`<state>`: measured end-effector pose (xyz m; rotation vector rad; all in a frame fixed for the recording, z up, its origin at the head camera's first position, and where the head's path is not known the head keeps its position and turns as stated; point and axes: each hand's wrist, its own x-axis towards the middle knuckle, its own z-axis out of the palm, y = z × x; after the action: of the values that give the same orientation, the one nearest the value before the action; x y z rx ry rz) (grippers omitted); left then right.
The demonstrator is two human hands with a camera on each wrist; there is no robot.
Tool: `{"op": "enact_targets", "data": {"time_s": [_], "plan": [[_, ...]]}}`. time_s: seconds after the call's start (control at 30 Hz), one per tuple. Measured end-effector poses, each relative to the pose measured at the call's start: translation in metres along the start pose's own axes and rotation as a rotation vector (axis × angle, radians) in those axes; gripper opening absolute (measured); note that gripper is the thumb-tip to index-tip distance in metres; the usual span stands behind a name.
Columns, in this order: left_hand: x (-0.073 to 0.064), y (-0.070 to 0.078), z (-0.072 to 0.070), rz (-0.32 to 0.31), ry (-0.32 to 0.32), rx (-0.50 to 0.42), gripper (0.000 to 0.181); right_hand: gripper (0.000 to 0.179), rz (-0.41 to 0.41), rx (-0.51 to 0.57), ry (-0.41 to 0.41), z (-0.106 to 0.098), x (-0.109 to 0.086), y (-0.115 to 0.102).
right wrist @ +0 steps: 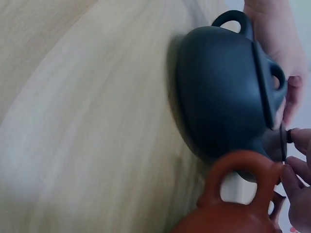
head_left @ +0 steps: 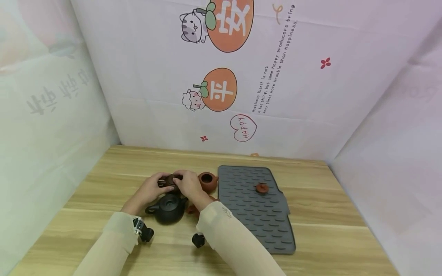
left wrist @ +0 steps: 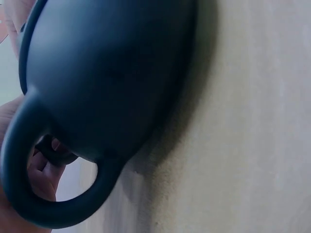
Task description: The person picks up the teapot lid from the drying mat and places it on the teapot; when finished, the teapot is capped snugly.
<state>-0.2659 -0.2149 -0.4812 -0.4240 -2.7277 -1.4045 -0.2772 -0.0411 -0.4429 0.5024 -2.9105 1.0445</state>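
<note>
A small dark brown teapot (head_left: pixel 160 183) stands at the back of the group, mostly covered by the hands. My left hand (head_left: pixel 149 190) grips it from the left, thumb on the near side and fingers around the far side. From the right, my right hand (head_left: pixel 190 187) pinches the knob of its lid (right wrist: pixel 283 143), which sits at the pot's top. Just in front is a black teapot (head_left: pixel 168 210) with its lid on, its looped handle (left wrist: pixel 63 213) large in the left wrist view. A reddish teapot (right wrist: pixel 223 218) is partly hidden under my right wrist.
Right of the hands stands a lidless red-brown teapot (head_left: pixel 209 188), its mouth uncovered. A grey ridged mat (head_left: pixel 248 211) lies beyond it, with a small red-brown lid (head_left: pixel 262 188) on it. Printed cloth walls (head_left: pixel 155 96) enclose the wooden table (head_left: pixel 331 230).
</note>
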Motion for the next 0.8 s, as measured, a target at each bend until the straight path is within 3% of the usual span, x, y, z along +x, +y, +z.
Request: {"op": "enact_targets", "data": {"time_s": [0.2,0.4,0.63,0.8], "plan": [[-0.001,0.004,0.000,-0.001,-0.008,0.048,0.055,0.031,0.022,0.048,-0.047,-0.022,-0.005,0.010],[0.001,0.005,-0.005,-0.028,-0.011,0.096,0.059,0.029,0.002,0.051,0.008,-0.053,-0.014,0.026],[0.005,0.015,-0.009,-0.019,-0.086,0.131,0.068,0.026,0.015,0.071,0.053,-0.083,-0.031,0.059],[0.010,0.026,-0.008,-0.013,-0.105,0.163,0.070,0.025,0.038,0.080,0.085,-0.099,-0.043,0.084]]}}
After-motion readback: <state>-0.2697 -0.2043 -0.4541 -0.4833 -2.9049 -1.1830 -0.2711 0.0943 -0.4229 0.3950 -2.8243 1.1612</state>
